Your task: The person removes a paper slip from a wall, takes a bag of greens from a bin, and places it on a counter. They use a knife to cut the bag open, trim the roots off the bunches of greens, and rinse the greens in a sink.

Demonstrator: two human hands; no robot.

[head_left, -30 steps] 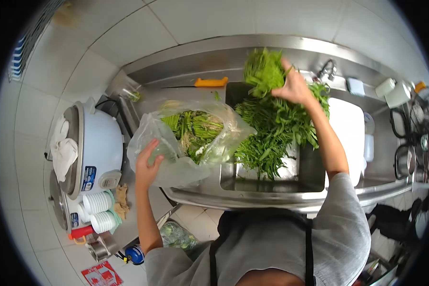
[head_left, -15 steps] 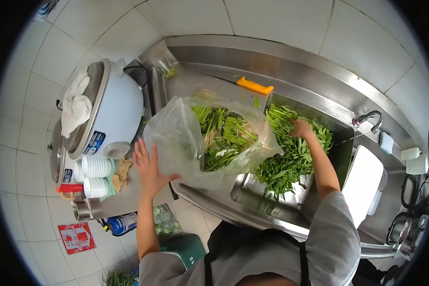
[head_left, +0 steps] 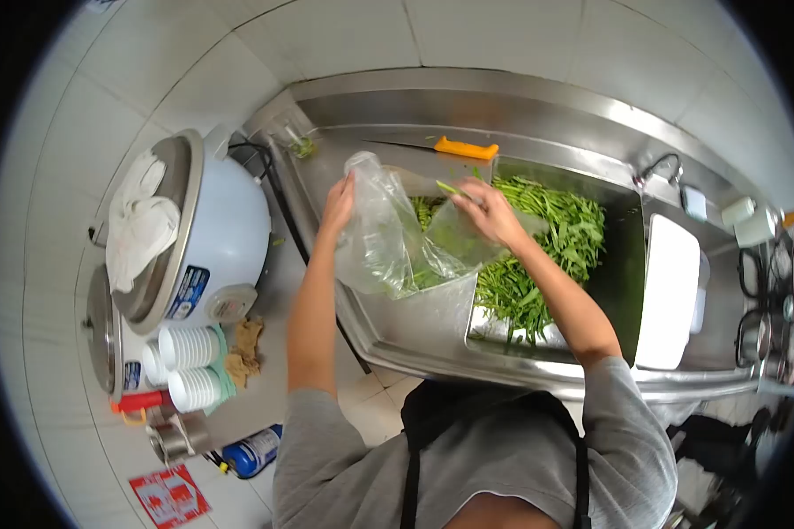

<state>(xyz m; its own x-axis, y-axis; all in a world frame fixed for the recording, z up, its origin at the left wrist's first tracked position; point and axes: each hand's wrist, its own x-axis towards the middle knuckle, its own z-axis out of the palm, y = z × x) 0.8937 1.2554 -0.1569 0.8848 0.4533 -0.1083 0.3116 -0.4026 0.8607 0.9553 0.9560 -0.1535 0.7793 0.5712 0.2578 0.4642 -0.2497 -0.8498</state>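
Note:
On the steel counter lies a clear plastic bag [head_left: 375, 256] with bundles of green vegetables inside, partly seen through its film. My left hand [head_left: 339, 204] is closed on the upper left edge of the bag. My right hand [head_left: 488, 212] is at the bag's right side, fingers bent together around a short green stem and bag film. Loose leafy greens [head_left: 556, 238] fill the left part of the sink basin, right of the bag and beneath my right forearm.
An orange-handled knife [head_left: 466, 148] lies behind the bag. A white board [head_left: 669, 295] stands right of the basin, near the faucet [head_left: 660, 167]. Large cookers [head_left: 229, 229] and stacked white cups [head_left: 190, 348] are at the left. A fire extinguisher [head_left: 252, 451] is below.
My left hand has moved up and right and taken hold of the bag. My right hand has left the greens in the basin and moved left to the bag, which is now drawn together.

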